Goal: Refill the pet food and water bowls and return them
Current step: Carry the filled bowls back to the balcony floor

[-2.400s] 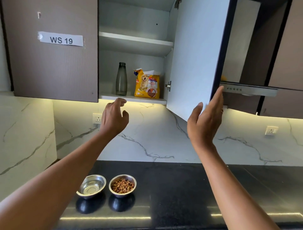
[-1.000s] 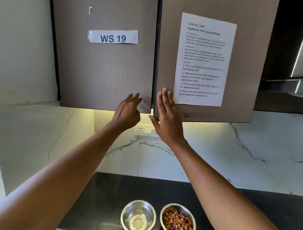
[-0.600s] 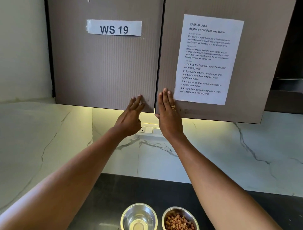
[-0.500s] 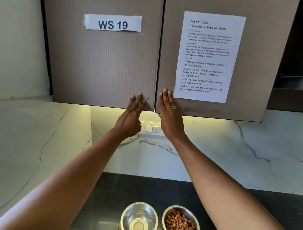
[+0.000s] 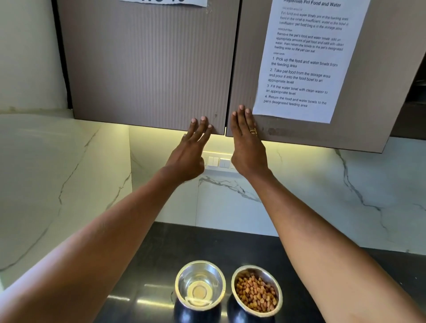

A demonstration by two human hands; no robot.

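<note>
Head view: both hands flat, fingers straight, holding nothing. Left hand (image 5: 189,152) is touching the left cabinet door (image 5: 147,64), right hand (image 5: 247,145) pressing the right door (image 5: 368,103). Water bowl (image 5: 200,284) and food bowl (image 5: 256,291) are sitting side by side on the counter (image 5: 311,276) below.

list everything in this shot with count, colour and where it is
left door: 1, brown ribbed, top, closed
right door: 1, brown ribbed, top, closed
label: 1, white, left door, cut off by frame
sheet: 1, white printed, right door
switches: one row, white, under doors
wall: white marble
counter: black, bottom
left bowl: 1, steel, counter, no kibble
right bowl: 1, steel, counter beside it
kibble: brown, in right bowl
ring: 1, gold, right hand
left hand: fingertips on left door
right hand: flat on right door
</note>
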